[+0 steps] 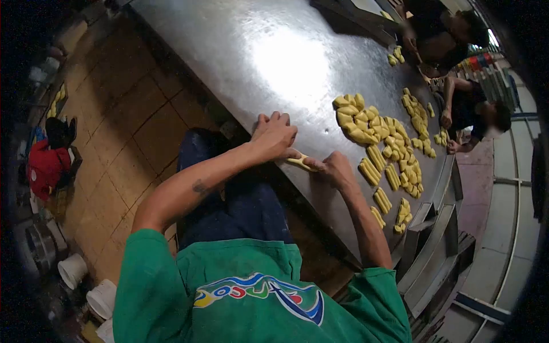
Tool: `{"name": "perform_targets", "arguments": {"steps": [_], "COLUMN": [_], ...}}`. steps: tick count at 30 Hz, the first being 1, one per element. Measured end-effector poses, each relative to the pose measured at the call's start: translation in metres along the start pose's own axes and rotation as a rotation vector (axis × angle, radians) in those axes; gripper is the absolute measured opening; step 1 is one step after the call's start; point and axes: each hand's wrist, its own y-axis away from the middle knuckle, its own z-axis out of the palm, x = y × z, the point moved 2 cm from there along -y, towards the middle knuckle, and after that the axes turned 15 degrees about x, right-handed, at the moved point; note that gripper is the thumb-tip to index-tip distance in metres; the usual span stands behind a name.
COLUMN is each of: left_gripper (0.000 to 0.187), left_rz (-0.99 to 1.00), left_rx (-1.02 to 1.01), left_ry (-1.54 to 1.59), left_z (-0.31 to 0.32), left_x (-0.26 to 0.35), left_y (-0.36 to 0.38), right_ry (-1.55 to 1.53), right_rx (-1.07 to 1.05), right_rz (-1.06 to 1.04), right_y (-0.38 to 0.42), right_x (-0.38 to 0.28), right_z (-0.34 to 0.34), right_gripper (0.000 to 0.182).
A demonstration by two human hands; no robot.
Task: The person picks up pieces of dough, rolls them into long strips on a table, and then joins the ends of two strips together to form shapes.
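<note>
Close to the near edge of the metal table, a short strip of yellow dough [299, 163] stretches between my two hands. My left hand [274, 136] has curled fingers, and its thumb is at the strip's left end. The other end is in my right hand [334, 170], its fingers closed around the dough. To the right of my hands lie a large pile of cut yellow dough pieces [357, 123] and several rolled dough sticks [373, 164] in small groups. The parts of the strip under my fingers are hidden.
The shiny metal table [229, 51] runs diagonally. Across it, two people work near more dough pieces [416, 111]. Metal trays or channels [429, 246] stand at the right end. White buckets [72, 271] and a red cloth item [48, 171] are on the left.
</note>
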Motion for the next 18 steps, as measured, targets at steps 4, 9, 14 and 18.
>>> {"name": "perform_targets", "arguments": {"steps": [4,9,14,18], "left_gripper": [0.049,0.052,0.05,0.047], "left_rz": [0.043,0.064,-0.033,-0.033], "left_rx": [-0.041,-0.119,-0.088,-0.078], "left_ry": [0.14,0.076,-0.092,0.033], "left_z": [-0.011,-0.017,-0.001,-0.008], "left_x": [-0.008,-0.001,0.012,0.006], "left_y": [-0.004,-0.015,-0.021,-0.009], "right_ry": [-0.102,-0.035,0.007,-0.084], "right_rx": [-0.107,-0.095,-0.193,-0.093], "right_rz": [0.004,-0.141,-0.012,0.055], "right_y": [-0.002,-0.023,-0.026,0.006], "right_x": [0.01,0.001,-0.015,0.002], "right_z": [-0.008,-0.01,-0.014,0.002], "right_gripper": [0.082,0.083,0.083,0.084]}}
